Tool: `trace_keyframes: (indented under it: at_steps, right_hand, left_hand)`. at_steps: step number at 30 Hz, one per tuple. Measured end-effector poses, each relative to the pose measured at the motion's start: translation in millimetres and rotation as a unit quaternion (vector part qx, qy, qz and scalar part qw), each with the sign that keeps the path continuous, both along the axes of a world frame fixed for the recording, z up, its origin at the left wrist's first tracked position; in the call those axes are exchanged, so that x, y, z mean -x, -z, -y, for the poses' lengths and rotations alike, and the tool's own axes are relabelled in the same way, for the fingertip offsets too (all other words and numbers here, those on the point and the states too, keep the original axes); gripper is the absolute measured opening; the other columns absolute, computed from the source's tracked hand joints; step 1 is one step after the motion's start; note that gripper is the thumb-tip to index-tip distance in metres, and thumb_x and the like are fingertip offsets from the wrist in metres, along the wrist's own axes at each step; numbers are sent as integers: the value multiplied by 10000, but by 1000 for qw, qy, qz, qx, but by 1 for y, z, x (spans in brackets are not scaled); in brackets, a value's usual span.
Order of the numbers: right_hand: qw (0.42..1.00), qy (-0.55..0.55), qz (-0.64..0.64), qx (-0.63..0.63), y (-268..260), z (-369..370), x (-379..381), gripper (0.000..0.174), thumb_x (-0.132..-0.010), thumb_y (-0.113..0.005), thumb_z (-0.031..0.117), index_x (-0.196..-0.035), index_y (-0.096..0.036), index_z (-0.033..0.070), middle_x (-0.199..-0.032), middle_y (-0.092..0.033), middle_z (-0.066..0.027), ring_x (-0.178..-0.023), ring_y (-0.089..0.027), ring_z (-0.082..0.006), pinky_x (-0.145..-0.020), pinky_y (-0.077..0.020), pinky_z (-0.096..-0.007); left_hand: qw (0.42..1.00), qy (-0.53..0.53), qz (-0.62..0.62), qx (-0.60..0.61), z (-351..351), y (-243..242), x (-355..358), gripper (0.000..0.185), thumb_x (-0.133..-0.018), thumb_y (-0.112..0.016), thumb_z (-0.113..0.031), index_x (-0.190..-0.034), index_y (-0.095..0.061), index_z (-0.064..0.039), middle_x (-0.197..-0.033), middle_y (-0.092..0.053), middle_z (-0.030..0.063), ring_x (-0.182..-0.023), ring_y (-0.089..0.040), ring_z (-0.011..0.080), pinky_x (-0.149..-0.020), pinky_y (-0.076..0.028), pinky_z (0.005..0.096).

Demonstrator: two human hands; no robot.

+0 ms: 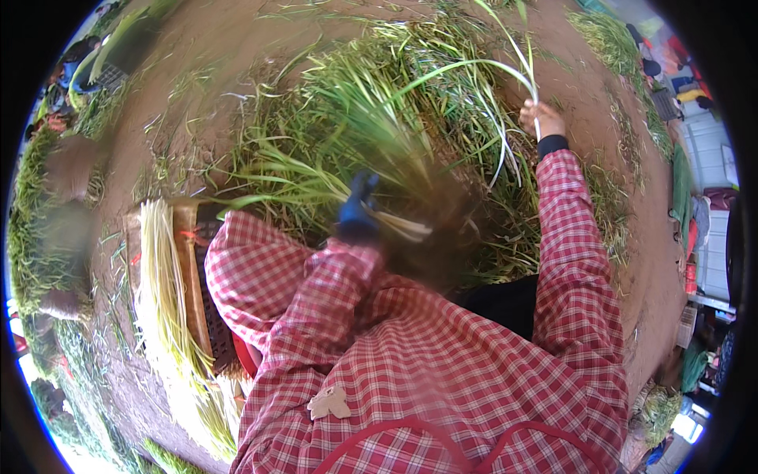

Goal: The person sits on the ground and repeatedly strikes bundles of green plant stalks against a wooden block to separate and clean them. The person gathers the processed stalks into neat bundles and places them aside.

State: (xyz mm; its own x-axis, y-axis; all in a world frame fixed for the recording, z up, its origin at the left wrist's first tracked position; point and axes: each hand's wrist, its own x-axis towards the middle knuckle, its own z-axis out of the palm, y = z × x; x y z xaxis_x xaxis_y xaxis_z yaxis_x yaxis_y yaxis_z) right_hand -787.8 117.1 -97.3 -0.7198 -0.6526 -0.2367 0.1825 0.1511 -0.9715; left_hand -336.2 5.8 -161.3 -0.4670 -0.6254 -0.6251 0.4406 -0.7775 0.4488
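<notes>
In a blue glove, my left hand (358,207) is closed around several leafy stalks (402,226). Their pale cut ends point right, and the green leaves trail to the left. My bare right hand (543,120) is stretched out to the far right, gripping one long green stalk (531,77) whose leaves arch up and to the left. Between and beyond both hands spreads a large heap of long green leaves and stalks (367,89), resembling garlic greens. The part of the heap just right of my glove is blurred.
Left of my knee, a bundle of trimmed pale-yellow stalks (163,290) lies along a dark plastic crate (220,326). Loose leaves litter the brown ground (189,44). More green heaps (29,237) and blurred people line the far left; another heap (610,47) stands at upper right.
</notes>
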Motion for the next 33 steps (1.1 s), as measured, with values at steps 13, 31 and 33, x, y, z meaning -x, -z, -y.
trace_keyframes:
  at_steps: [13,31,33]
  right_hand:
    - [725,-280,-382,-500,89,18,-234,425,-866,-561,483,-1018,-658,98,-958,-665,-100,-866,-632,-292,-774,-499,-405]
    - [962,-263,6,-69,101,-62,-321,224,-875,-619,168,-1038,-598,16,-883,-665,-93,-782,-640,-198,-666,-513,-306]
    - [969,-236,74,2,118,-64,-316,259,-889,-600,148,-1087,-566,-14,-915,-657,-114,-796,-642,-207,-682,-525,-315]
  left_hand:
    - [998,13,7,-53,-14,11,14,359,-931,-533,-250,-1276,-504,-157,-1061,-627,94,-501,-401,105,-490,-352,255]
    - [983,151,64,78,-40,-15,11,251,-723,-797,-168,-855,-687,14,-559,-542,20,-404,-427,128,-397,-353,294]
    - [983,135,91,85,-32,-14,11,293,-726,-793,-149,-926,-682,34,-585,-569,24,-404,-423,123,-397,-344,283]
